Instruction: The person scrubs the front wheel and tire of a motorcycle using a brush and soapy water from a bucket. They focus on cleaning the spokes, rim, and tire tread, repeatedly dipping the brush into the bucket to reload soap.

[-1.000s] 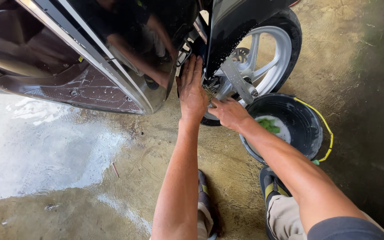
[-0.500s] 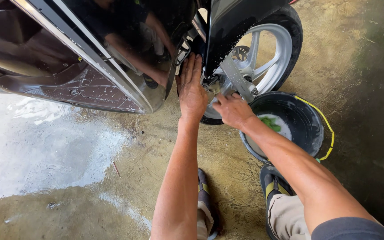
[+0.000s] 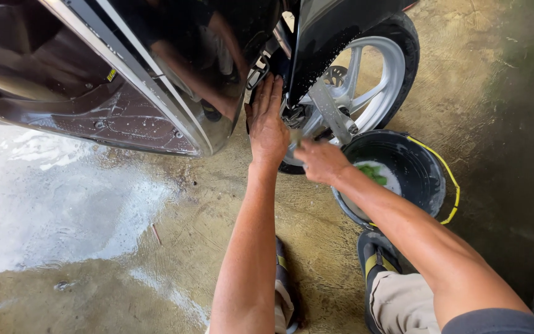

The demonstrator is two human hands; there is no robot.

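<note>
Soapy water (image 3: pixel 50 204) spreads pale across the concrete floor (image 3: pixel 502 93) at the far left, beneath the glossy dark body panel (image 3: pixel 125 80) of a scooter, whose textured footboard edge carries drops of water. Further right, the left hand (image 3: pixel 267 124) lies flat with fingers spread and pointing up, its palm pressed against the dark tyre at the inner side of the front wheel (image 3: pixel 372 80), just beside the fork; it grips nothing, only rests there released. Next to it, touching distance away, the right hand (image 3: pixel 319 159) is curled near the wheel's hub, close under the silver fork leg (image 3: pixel 332 114). It seems to pinch something small, perhaps a cloth or sponge, but the view is too poor to tell what, or how firmly it is clenched. The wheel itself has silver spokes and a black tyre and stands on the floor, wet. Right of the hands, a black bucket (image 3: pixel 428 179) with a yellow handle sits just beside the tyre, holding foamy water and something green. Below, two dark shoes with yellow marks stand on the floor.
</note>
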